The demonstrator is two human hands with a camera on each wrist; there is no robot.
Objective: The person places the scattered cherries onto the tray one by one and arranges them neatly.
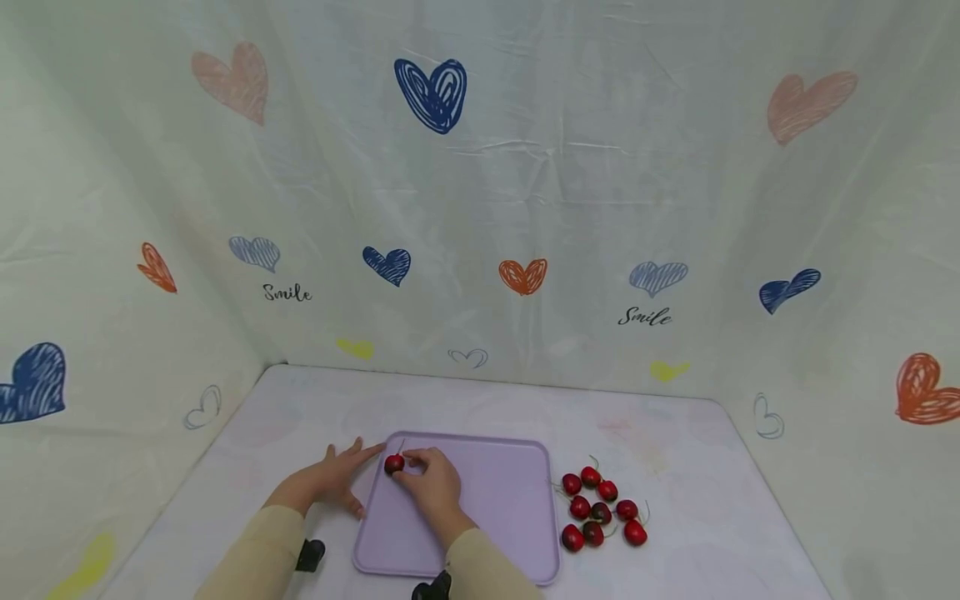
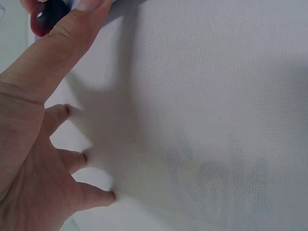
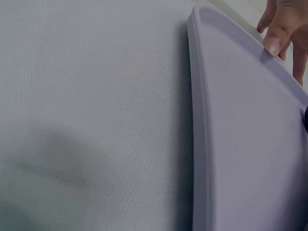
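Right hand (image 1: 437, 490) pinches round red cherry (image 1: 394, 464), far-left corner of lilac rectangular tray (image 1: 498, 508); left hand (image 1: 336, 477), splayed, touches tray's left rim; black "Smile" script (image 1: 288, 292) twice beyond tray.

In the head view we read one word, "Smile", printed twice in black cursive on the pale backdrop (image 1: 480, 196): we found the left lettering (image 1: 287, 292) below a light-blue heart (image 1: 256, 252) and the right lettering (image 1: 645, 317) below another such heart (image 1: 658, 277)

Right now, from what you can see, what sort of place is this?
Probably a curtained-off tabletop booth: heart-printed sheeting surrounds three sides of a pale table, where a lilac tray sits beside loose cherries.
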